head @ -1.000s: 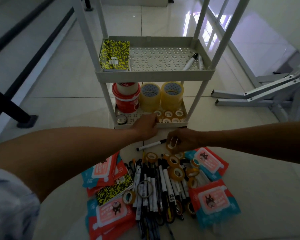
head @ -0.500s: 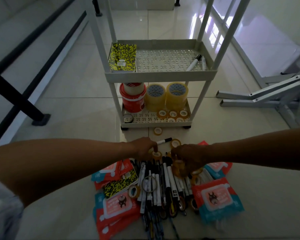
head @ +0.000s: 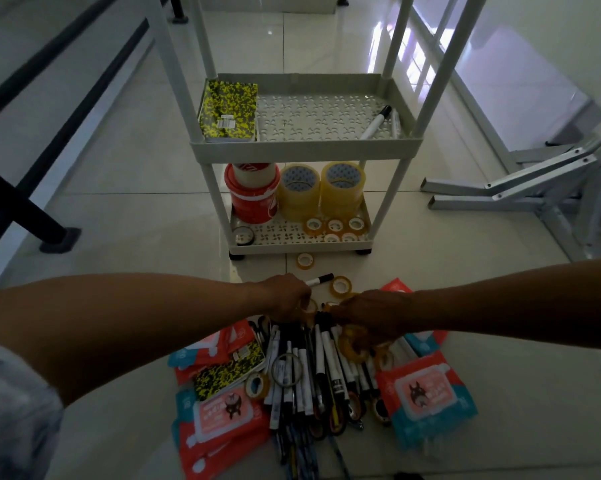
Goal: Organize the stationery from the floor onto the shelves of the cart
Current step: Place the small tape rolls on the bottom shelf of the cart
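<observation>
Both hands reach into the stationery pile on the floor before the cart. Left hand grips a marker; right hand curls over small tape rolls, grip unclear.

Pens, tape rolls, wipe packs on floor, cart partly stocked
</observation>
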`<state>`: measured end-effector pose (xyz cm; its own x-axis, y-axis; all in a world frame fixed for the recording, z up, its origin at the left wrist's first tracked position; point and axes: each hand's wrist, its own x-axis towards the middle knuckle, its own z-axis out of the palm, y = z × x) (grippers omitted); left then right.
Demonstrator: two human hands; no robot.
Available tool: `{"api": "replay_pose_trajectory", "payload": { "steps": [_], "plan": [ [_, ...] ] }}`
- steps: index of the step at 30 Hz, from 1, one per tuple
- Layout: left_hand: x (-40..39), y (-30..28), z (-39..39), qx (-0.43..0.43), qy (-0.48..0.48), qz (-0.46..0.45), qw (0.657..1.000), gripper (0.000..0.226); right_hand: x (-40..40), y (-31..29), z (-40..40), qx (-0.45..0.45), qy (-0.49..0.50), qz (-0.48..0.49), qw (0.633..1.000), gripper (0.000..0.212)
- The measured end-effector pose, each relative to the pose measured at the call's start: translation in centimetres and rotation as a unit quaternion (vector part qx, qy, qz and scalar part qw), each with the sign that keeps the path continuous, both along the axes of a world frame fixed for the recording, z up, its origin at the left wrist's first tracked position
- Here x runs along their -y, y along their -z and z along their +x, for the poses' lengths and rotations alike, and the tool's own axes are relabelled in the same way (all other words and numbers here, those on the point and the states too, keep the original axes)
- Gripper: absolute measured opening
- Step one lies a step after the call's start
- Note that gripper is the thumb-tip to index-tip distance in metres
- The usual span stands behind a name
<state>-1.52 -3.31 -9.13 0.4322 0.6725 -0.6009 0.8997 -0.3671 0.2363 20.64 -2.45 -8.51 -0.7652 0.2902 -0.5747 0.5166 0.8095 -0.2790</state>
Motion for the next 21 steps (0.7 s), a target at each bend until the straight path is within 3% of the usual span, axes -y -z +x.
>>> {"api": "replay_pose_trajectory", "payload": {
  "steps": [9, 12, 16, 21],
  "plan": [
    [0.2, -1.6, -1.5, 0.048, -0.046, 0.019, 0.998, 0.041, 2.0, 0.4, -1.3, 0.034, -0.051, 0.051, 0.997, 0.053],
    [-0.1, -1.7, -2.2, 0.079, -0.077, 0.046, 0.993, 0.046, 1.3, 0.0, -1.4, 0.013, -0.016, 0.023, 1.0, 0.047],
    [-1.0, -2.0, -3.3, 0.137, -0.153, 0.061, 0.977, 0.071, -0.7, -0.4, -1.7, -0.019, 0.089, 0.004, 0.996, 0.035],
    [-2.4, -2.6, -4.6, 0.23, -0.216, 0.123, 0.941, 0.06, -4.0, -1.7, -2.1, -0.12, 0.313, -0.075, 0.939, 0.023]
  ]
}}
